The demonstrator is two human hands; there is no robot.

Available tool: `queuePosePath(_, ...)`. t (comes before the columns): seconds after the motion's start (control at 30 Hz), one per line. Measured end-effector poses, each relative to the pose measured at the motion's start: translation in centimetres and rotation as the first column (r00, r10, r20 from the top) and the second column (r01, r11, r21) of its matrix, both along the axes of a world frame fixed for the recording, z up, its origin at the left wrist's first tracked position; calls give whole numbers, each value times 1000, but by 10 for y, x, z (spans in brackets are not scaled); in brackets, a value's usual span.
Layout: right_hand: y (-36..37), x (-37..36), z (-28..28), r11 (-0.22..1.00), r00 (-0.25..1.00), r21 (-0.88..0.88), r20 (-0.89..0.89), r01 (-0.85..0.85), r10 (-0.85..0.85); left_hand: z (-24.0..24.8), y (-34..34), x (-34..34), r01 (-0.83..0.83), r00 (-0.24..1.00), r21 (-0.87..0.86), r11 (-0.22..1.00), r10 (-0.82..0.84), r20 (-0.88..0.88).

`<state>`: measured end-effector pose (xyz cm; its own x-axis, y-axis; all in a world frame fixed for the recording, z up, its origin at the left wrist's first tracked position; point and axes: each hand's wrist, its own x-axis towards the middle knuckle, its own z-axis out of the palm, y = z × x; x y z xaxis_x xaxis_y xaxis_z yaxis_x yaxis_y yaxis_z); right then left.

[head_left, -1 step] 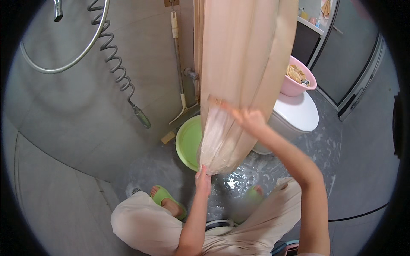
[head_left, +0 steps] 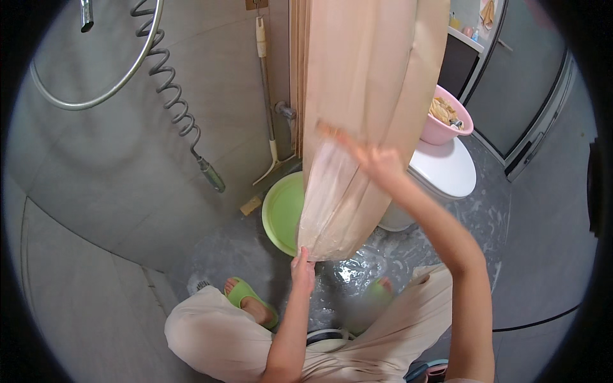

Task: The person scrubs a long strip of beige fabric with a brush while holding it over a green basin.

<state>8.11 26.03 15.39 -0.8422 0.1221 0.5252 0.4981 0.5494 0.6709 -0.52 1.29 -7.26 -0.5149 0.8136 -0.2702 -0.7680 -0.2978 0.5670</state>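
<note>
a taut curtain (head_left: pixel 377 76) suits the brush (head_left: pixel 329 131)

head view: the beige curtain hangs in the middle of the scene, its bottom end reaching toward the near side and covering the right part of the green basin (head_left: pixel 264 217). the left hand (head_left: pixel 304 274) pinches the hem at the near left corner. the right hand (head_left: pixel 383 167), farther off and to the right, seems curled around the tan brush, which is at or just over the cloth; i cannot tell whether it touches.

to do this well, i would hold the corner low and stretched, so that the folds open out between the 2 hands. short, even strokes away from the pinched corner should bunch the cloth less. the creased, paler lower part looks wet and probably slips easily, so a firm pinch matters.

blur hides the bristles and the right fingertips. the curtain's top is cut off at the far edge, and its back face is out of sight. the round thing (head_left: pixel 329 345) between the 2 legs is mostly hidden; i cannot name it.
</note>
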Motion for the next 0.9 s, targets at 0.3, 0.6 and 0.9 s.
queuePosePath(0.3, -47, 19, -128, 927, 999, -374, -27, -31, 22, 11, 14, 11, 39, 999, 17, 999, -39, -19)
queuePosePath(0.6, -43, 19, -45, 986, 987, 92, 94, -139, 131, -10, 7, 3, -77, 992, -13, 997, 78, 94)
queuePosePath(0.9, 2, 26, 32, 998, 964, 34, -265, 44, -33, 2, 12, 14, -53, 984, 52, 997, 43, 170)
